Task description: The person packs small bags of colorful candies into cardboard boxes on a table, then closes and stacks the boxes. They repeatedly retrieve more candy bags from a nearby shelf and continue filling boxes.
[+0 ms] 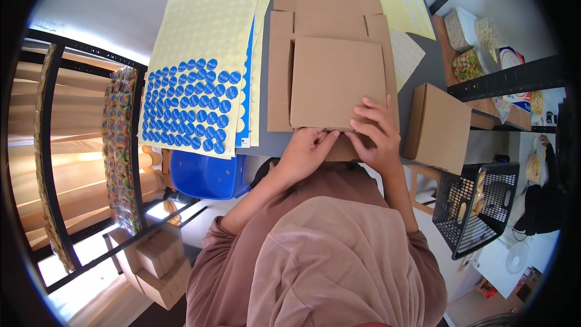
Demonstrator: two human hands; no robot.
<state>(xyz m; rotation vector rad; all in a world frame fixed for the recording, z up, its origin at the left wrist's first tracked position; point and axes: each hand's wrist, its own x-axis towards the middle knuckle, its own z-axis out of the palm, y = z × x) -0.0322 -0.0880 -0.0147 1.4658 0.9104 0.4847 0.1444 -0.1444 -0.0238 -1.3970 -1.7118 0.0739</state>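
Note:
A closed brown cardboard box (338,81) lies before me on top of flat, unfolded cardboard blanks (329,2). My left hand (308,147) has its thumb and fingers pinched at the box's near edge, left of the middle. My right hand (376,134) touches the near right corner, its fingers spread over the top and its thumb at the front edge. Both hands hold the box at that edge; parts of the fingertips are hidden. Sheets of round blue stickers (195,63) lie on the left of the grey table (420,59).
Another closed cardboard box (440,129) sits at the table's right edge. Below it is a black plastic crate (476,209). A blue plastic bin (206,175) stands under the left edge. Clear food tubs (467,63) rest on the right shelf. Far right, a person's arm (548,159) shows.

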